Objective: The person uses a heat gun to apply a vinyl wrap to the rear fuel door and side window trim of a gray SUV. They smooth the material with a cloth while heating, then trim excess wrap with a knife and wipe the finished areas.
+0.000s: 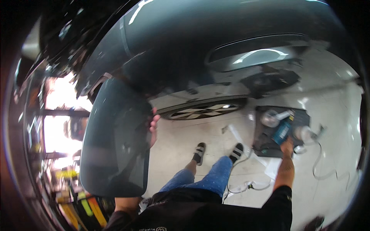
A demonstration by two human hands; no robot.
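Observation:
My left hand [153, 125] has its fingers wrapped around the right edge of a large dark grey side-mirror housing [106, 138] beside the car's dark glossy body [162, 42]; the mirror hides most of the hand. My right hand [286, 145] reaches down and grips the lower end of a teal and black power tool [281, 131] lying over a dark grey tray [264, 150]. On that tray, pale round pads [269, 118] sit either side of the tool, the right one [302, 133] partly tilted.
A car wheel [202, 111] shows below the bodywork. Black cords [320, 173] and white strips [235, 133] lie on the pale floor [181, 131] near my sandalled feet. Shelving with coloured items [77, 204] and a bright opening [61, 131] are at the left.

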